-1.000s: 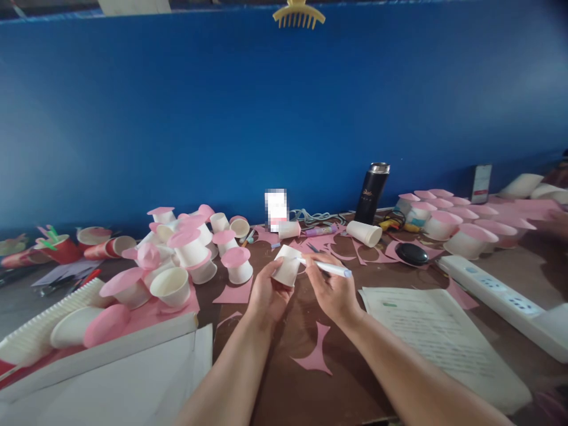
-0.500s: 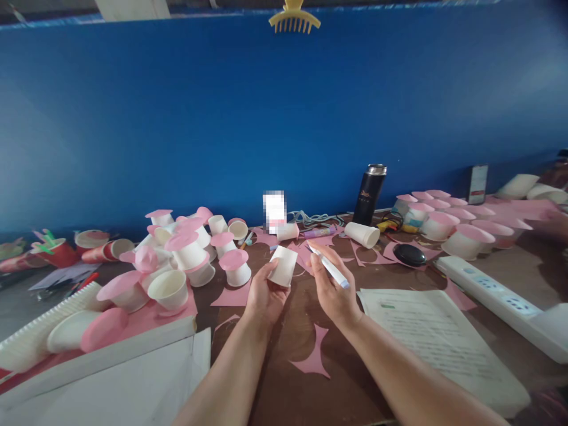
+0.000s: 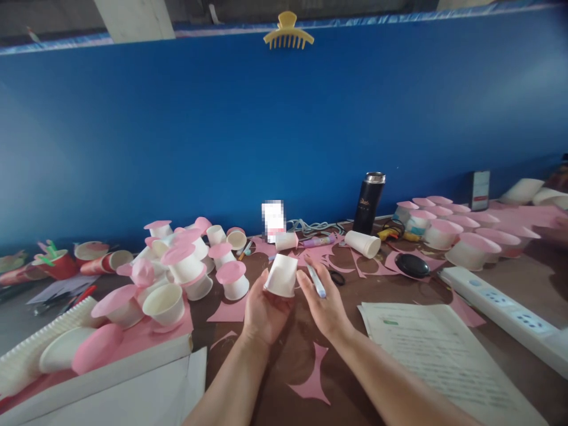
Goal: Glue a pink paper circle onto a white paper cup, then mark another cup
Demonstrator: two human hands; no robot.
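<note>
A plain white paper cup (image 3: 282, 275) rests in my left hand (image 3: 265, 310), tilted, with the fingers closed around its lower side. My right hand (image 3: 326, 302) grips a white marker pen (image 3: 316, 280) with a pale blue-violet end, and its fingertips are close to the cup's right side. I cannot tell whether they touch it. Just beyond the right hand, black scissor handles (image 3: 337, 277) show among pink paper offcuts. A star-like pink scrap (image 3: 313, 378) lies between my forearms.
Cups with pink paper discs (image 3: 231, 272) crowd the left; more stand in rows (image 3: 474, 244) at right. A black thermos (image 3: 369, 204), black oval object (image 3: 412, 265), power strip (image 3: 497, 299) and printed sheets (image 3: 426, 349) lie about the right side. A blue partition (image 3: 199, 130) rises behind.
My right hand has come closer to the cup, and the marker has turned more upright. The cup has tipped slightly in my left hand. The whole view has shifted upward a little.
</note>
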